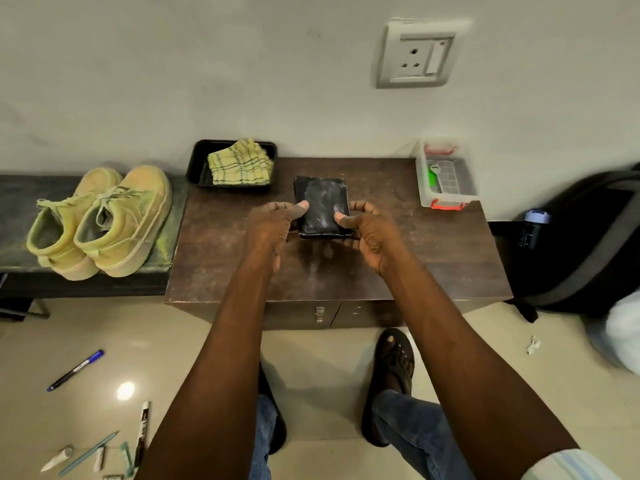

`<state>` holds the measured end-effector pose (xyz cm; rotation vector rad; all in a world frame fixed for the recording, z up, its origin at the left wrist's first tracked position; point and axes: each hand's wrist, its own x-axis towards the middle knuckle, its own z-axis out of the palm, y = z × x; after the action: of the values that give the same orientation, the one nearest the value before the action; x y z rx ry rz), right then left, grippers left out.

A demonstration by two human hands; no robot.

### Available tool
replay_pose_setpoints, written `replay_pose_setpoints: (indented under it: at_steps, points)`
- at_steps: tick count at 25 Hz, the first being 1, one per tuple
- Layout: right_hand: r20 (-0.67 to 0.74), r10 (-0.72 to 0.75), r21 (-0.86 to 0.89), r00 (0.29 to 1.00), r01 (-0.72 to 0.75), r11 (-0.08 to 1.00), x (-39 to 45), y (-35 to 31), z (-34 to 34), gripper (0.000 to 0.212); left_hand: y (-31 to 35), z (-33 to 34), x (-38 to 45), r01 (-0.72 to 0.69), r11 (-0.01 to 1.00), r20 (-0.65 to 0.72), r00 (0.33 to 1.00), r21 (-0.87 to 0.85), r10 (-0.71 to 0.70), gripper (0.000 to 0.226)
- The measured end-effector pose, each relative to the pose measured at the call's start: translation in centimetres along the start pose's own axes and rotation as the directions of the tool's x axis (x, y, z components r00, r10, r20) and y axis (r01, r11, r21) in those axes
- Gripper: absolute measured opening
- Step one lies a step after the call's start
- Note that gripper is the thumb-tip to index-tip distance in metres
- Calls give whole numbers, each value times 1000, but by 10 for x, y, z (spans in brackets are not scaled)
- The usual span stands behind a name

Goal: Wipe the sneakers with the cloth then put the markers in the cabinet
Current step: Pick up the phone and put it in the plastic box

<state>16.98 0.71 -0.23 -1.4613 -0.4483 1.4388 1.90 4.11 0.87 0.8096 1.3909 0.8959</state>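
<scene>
Both hands, left hand (pixel 273 223) and right hand (pixel 367 230), gripping a black phone (pixel 322 206) over the cabinet (pixel 221 258), thumbs pressed on screen. Sneakers (pixel 100 220) on left bench; cloth (pixel 239 162) in tray (folded); markers (pixel 74 370) on floor.

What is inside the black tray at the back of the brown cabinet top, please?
A folded yellow checked cloth lies in the black rectangular plastic tray, one corner overhanging the rear rim. Whatever sits beneath the cloth is covered; only bare tray floor shows on the left.
</scene>
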Motion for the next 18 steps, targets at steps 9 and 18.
replay_pose_setpoints:
  at_steps: [9, 18]
  points:
    - [-624, -385, -255, 680, 289, 923, 10, -82, -151, 19, -29, 81, 0, -92, 994, -17, 996, 57, 93, 7]
    - [-453, -481, -648, 750, 94, 756, 69, -99, -178, 14, -47, 114, -1, -145, 976, 51, 989, 166, 138, 5]
